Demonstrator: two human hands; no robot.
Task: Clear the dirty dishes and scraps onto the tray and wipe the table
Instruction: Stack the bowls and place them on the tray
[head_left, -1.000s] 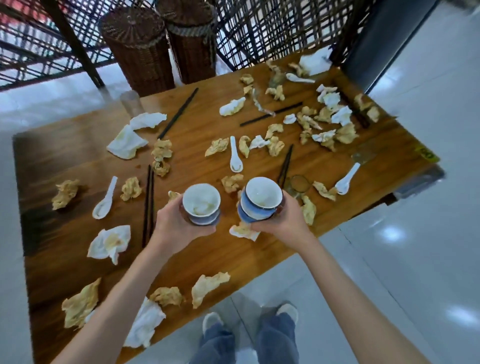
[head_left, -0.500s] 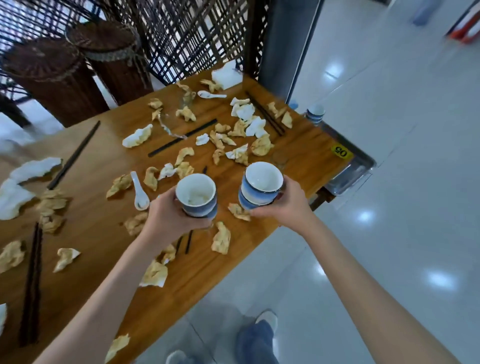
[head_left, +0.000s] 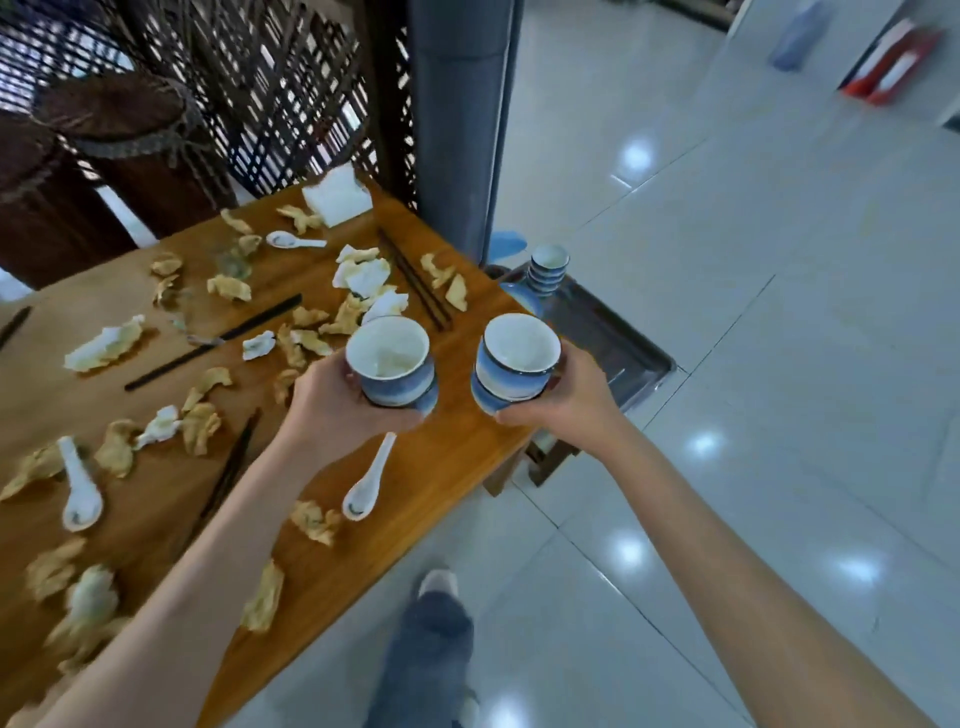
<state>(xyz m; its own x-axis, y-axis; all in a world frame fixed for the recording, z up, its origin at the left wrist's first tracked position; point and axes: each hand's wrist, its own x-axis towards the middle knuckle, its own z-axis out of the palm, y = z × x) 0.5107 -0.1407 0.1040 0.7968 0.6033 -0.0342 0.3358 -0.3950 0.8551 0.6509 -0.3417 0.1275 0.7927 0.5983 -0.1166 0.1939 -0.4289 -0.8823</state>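
Note:
My left hand (head_left: 332, 410) grips a stack of blue-and-white bowls (head_left: 392, 366) above the wooden table (head_left: 457, 467) near its right end. My right hand (head_left: 566, 402) grips a second bowl stack (head_left: 517, 364) beside it, over the table's right edge. Beyond that edge sits a metal tray (head_left: 623, 348) holding another stack of bowls (head_left: 548, 267). The table is littered with crumpled napkins (head_left: 363, 275), yellowish scraps (head_left: 314, 519), white spoons (head_left: 366, 483) and dark chopsticks (head_left: 218, 340).
A dark lattice screen (head_left: 270, 93) and two wicker baskets (head_left: 119, 140) stand behind the table. A grey pillar (head_left: 457, 114) rises at the table's far right corner. Glossy tiled floor (head_left: 753, 312) spreads to the right. My leg and shoe (head_left: 431, 634) are below.
I have walked right along the table with both bowl stacks in hand. The tray and its bowls have come closer into view at the table's right end.

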